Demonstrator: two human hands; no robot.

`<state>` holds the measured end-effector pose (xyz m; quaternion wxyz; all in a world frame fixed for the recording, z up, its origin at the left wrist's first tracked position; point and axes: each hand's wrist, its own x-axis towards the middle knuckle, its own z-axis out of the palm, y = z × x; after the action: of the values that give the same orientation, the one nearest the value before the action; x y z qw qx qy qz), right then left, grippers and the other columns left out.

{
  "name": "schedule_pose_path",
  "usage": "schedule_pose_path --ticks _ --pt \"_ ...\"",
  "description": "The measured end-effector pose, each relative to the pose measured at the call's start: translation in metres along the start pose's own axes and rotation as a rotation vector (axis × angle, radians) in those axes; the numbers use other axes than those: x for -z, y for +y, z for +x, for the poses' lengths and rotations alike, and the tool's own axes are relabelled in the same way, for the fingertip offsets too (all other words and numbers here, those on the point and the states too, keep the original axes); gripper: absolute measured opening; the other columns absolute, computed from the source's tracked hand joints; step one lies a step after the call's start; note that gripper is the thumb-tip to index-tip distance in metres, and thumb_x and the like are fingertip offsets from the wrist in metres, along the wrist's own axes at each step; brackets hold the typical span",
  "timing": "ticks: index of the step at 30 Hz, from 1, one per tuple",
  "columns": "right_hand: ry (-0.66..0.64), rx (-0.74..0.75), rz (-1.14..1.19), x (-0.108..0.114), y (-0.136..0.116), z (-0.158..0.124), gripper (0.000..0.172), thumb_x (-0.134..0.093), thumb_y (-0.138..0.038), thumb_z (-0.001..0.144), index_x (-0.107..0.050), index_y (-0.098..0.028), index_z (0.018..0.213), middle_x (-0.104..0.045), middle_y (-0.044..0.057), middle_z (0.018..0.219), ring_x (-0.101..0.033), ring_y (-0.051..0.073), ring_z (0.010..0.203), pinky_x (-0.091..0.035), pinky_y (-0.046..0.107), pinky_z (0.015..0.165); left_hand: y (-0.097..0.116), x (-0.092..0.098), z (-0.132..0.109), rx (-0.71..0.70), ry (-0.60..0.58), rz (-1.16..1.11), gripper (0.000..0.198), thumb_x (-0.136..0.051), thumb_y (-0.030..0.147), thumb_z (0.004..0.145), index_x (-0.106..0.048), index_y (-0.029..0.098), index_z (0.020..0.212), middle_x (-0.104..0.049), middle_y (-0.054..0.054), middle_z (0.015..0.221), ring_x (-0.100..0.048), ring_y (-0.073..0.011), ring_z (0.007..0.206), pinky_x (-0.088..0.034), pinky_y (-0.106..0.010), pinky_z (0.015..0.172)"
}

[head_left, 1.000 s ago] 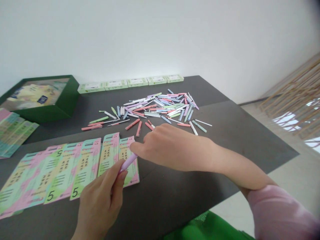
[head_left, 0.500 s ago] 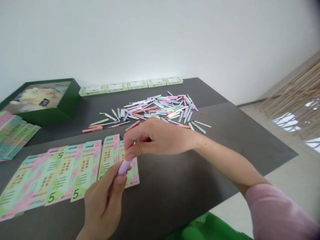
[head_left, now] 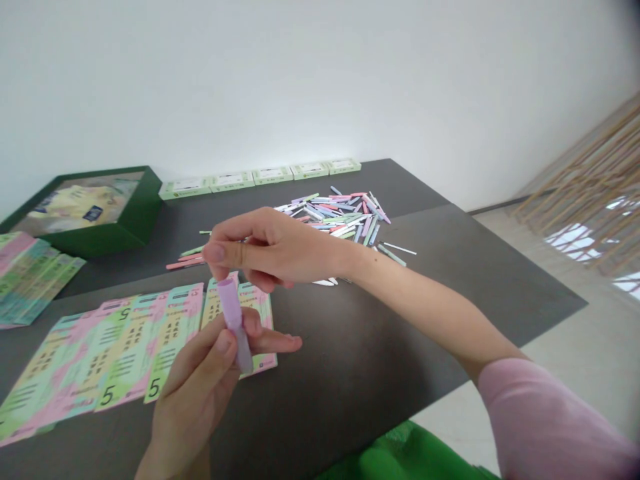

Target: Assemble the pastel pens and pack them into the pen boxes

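Observation:
My left hand [head_left: 197, 393] grips a lilac pen barrel [head_left: 230, 303] between thumb and fingers, one finger stretched out to the right. The barrel stands nearly upright, its open end at the top and a greyer, narrower part at the bottom. Just above that opening is my right hand [head_left: 273, 250], thumb and fingertips pinched together; whatever they hold, if anything, is hidden. Behind the right wrist lies a pile of pastel pen parts [head_left: 350, 213], partly covered by the arm. Under and beside the left hand are printed pink and green cards [head_left: 130, 353] in an overlapping row.
A green box [head_left: 135, 217] with bagged items stands at the back left. Several flat pale-green boxes [head_left: 273, 175] line the wall. More cards [head_left: 35, 280] are stacked at the left edge. The dark table [head_left: 480, 267] ends at the right above a pale floor.
My right hand has lifted up and left, off the top of the lilac barrel. My left hand has shifted slightly left, and more of the barrel shows now.

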<state>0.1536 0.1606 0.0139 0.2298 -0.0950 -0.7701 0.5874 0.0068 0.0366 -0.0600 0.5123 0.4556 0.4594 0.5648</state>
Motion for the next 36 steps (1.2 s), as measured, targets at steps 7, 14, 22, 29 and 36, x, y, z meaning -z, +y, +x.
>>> schedule_pose_path --ticks 7,14,22,29,36 --pt "-0.017 -0.014 -0.282 0.0 -0.011 -0.008 0.029 -0.06 -0.042 0.088 -0.054 -0.016 0.078 -0.054 -0.007 0.06 -0.049 0.004 0.056 -0.034 0.017 0.055 0.004 -0.012 0.009 0.039 0.042 -0.051 0.026 -0.067 0.051 0.079 -0.069 0.025 0.084 -0.073 -0.001 0.082 -0.074 -0.0235 0.074 -0.063 -0.038 0.075" --pt "0.183 0.076 -0.683 -0.001 -0.002 -0.025 0.02 -0.052 -0.028 0.095 -0.054 -0.015 0.08 -0.051 -0.008 0.062 -0.047 0.005 0.059 -0.033 0.019 0.062 -0.017 -0.005 0.017 -0.033 0.124 0.357 0.04 -0.051 0.052 0.091 -0.06 0.023 0.118 -0.071 -0.006 0.113 -0.069 -0.0233 0.102 -0.054 -0.04 0.094" --pt "-0.016 -0.462 -1.02 -0.005 0.077 -0.063 0.015 -0.05 -0.026 0.097 -0.054 -0.014 0.105 -0.07 0.009 0.082 -0.066 0.018 0.079 -0.036 0.024 0.062 -0.019 0.01 0.004 -0.029 0.424 0.853 0.057 -0.049 0.062 0.086 -0.051 0.026 0.13 -0.076 -0.004 0.097 -0.071 -0.0247 0.085 -0.052 -0.034 0.066" --pt "0.02 -0.488 -0.988 -0.018 0.104 -0.07 0.014 -0.049 -0.026 0.097 -0.052 -0.014 0.103 -0.069 0.012 0.08 -0.069 0.022 0.079 -0.039 0.025 0.06 -0.025 0.013 -0.005 -0.026 0.419 0.661 0.047 -0.056 0.056 0.086 -0.056 0.028 0.123 -0.076 -0.003 0.098 -0.066 -0.0255 0.11 -0.051 -0.038 0.091" --pt "0.5 -0.3 -0.288 0.009 0.072 -0.064 0.018 -0.043 -0.036 0.098 -0.044 -0.02 0.09 -0.056 -0.008 0.055 -0.053 0.007 0.037 -0.035 0.015 0.039 -0.021 0.009 0.004 -0.07 0.374 0.529 0.046 -0.057 0.055 0.086 -0.058 0.027 0.123 -0.077 -0.003 0.1 -0.068 -0.0243 0.108 -0.051 -0.039 0.095"
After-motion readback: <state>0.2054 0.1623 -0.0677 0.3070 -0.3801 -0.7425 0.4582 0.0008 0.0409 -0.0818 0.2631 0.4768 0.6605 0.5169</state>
